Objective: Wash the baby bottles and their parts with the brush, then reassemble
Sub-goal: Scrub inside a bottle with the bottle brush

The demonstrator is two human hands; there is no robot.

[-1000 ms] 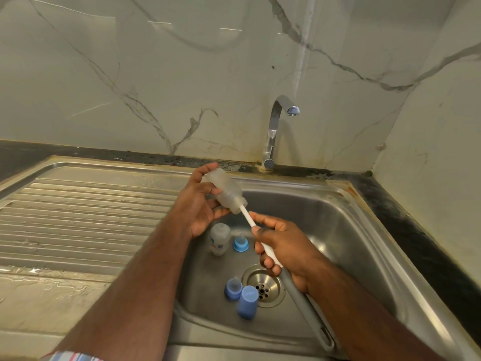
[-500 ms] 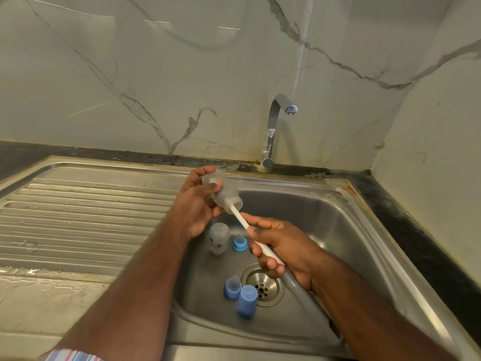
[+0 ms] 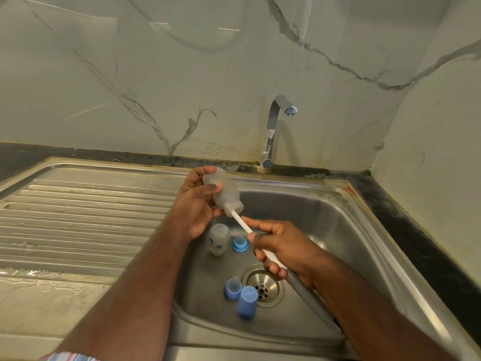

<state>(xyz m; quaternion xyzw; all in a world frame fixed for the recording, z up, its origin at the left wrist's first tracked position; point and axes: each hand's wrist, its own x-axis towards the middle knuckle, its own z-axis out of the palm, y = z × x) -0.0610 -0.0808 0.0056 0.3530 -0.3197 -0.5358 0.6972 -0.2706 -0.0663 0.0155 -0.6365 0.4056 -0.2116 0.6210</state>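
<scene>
The left hand (image 3: 196,204) grips a frosted baby bottle (image 3: 223,193), fingers and thumb curled round its body, holding it tilted over the back left part of the sink basin (image 3: 338,230) with its mouth pointing down to the right. The right hand (image 3: 282,247) clasps the white handle of the brush (image 3: 243,225), whose shaft enters the bottle's mouth; the bristle head is hidden inside. On the basin floor below lie a second bottle (image 3: 219,239) on its side, just beside it a blue ring with teat (image 3: 240,243), and near the drain (image 3: 263,289) another blue teat ring (image 3: 232,288) touching a blue cap (image 3: 246,302). The tap (image 3: 273,128) stands behind the basin, and a ribbed drainboard (image 3: 78,212) lies to the left.
</scene>
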